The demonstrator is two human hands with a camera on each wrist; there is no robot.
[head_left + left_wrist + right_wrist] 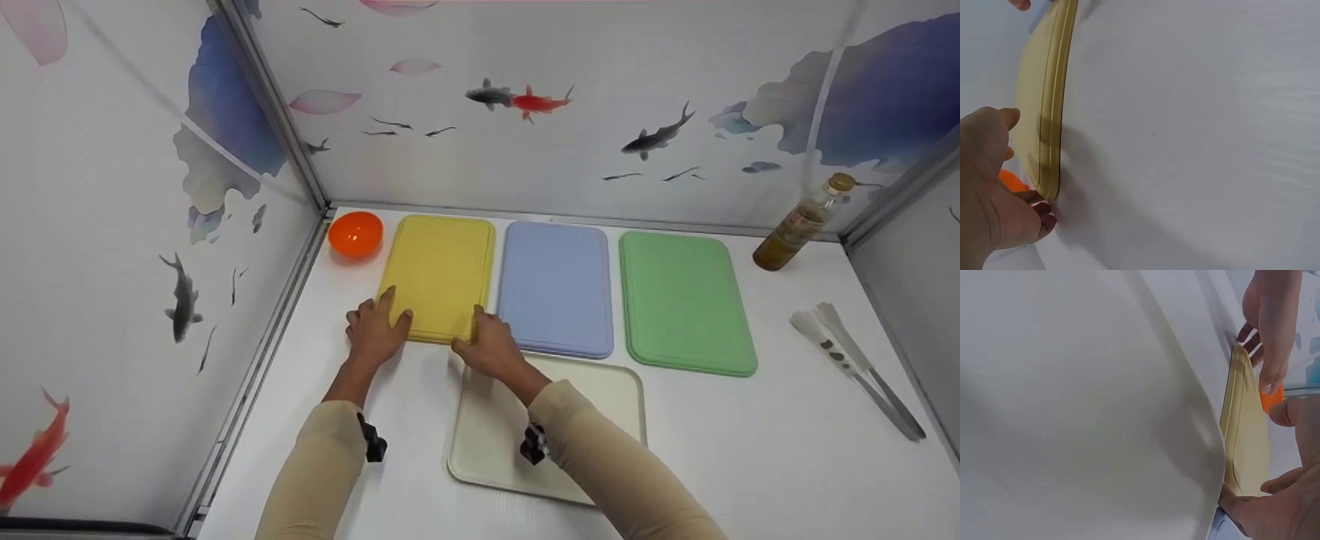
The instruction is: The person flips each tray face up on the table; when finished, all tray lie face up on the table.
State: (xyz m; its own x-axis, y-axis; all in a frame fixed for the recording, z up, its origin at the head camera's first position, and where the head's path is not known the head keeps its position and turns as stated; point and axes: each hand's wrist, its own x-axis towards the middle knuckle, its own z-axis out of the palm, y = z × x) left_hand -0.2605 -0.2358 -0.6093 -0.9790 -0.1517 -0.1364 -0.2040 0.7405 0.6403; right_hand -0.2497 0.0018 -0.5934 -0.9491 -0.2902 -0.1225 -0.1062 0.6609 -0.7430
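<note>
A yellow cutting board (439, 270) lies at the back left of the white table, a groove running inside its edge. My left hand (377, 334) is at its near left corner; fingertips touch the side edge, and the thumb stands apart from them over the near edge, as the left wrist view shows. At the near right corner is my right hand (487, 345), its fingers along the right edge and its thumb spread away from them. A cream tray (465, 450) lies below the right forearm, partly hidden by it.
An orange bowl (356, 235) stands left of the yellow board. To its right lie a blue cutting board (555, 289) and a green one (686, 300). A bottle of brown liquid (795, 229) stands at the back right, with tongs (855, 367) nearer. Panels enclose the table.
</note>
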